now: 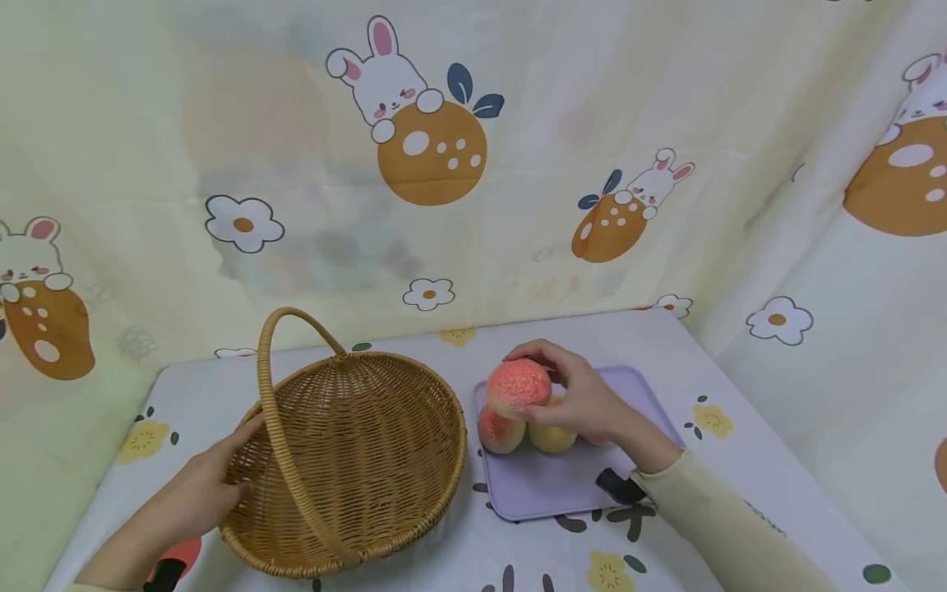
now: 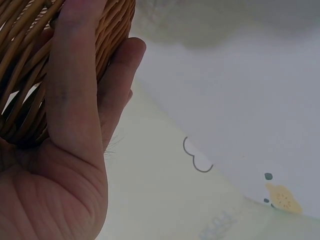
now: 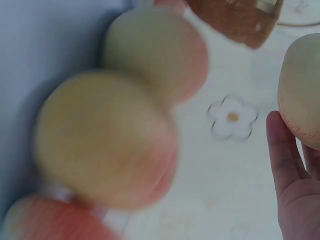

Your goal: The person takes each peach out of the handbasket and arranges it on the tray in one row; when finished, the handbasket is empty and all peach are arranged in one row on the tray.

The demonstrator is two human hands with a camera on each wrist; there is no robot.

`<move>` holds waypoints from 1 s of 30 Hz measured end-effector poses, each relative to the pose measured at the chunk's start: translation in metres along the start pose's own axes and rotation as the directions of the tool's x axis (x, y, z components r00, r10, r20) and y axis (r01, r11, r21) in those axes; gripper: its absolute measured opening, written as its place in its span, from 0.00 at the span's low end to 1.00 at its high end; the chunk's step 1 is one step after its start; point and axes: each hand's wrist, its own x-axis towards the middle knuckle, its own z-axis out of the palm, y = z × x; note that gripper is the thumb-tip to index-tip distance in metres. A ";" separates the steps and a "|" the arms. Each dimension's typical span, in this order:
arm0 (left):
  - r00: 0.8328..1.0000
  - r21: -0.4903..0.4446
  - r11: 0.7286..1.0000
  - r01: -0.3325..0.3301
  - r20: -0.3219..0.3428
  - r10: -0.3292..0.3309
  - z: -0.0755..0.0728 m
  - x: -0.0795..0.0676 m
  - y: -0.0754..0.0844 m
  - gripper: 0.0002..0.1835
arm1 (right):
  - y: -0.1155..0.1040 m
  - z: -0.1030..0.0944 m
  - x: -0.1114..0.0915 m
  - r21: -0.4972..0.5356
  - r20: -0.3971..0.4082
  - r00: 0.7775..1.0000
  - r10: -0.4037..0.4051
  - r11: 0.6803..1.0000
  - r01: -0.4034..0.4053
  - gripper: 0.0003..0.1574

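My left hand grips the left side of a brown wicker basket with a tall handle; the basket tilts so its inside shows. The left wrist view has this hand against the woven wall. Above a lilac tray, my right hand holds a pink-red peach between thumb and fingers. Beneath it on the tray lie another reddish peach, a yellowish peach and a third, mostly hidden by the hand. In the right wrist view the held peach is cut by the edge.
The table has a white cloth with yellow flowers. A patterned curtain with rabbits and fruit hangs behind and at both sides. To the tray's left stands the basket, a small gap between them.
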 end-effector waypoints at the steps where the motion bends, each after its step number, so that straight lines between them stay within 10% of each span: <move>1: 1.000 0.002 1.000 -0.001 -0.001 0.001 0.000 0.000 0.000 0.48 | 0.004 -0.006 -0.005 -0.012 -0.010 1.000 0.007 1.000 -0.008 0.37; 11: 1.000 0.003 1.000 -0.018 -0.005 0.018 0.001 0.000 0.000 0.48 | 0.029 -0.059 -0.045 -0.184 -0.178 0.983 0.043 0.980 -0.076 0.34; 30: 1.000 -0.006 1.000 -0.016 0.002 0.016 0.002 -0.001 -0.002 0.48 | 0.064 -0.093 -0.095 -0.415 -0.435 0.876 0.210 0.816 -0.402 0.38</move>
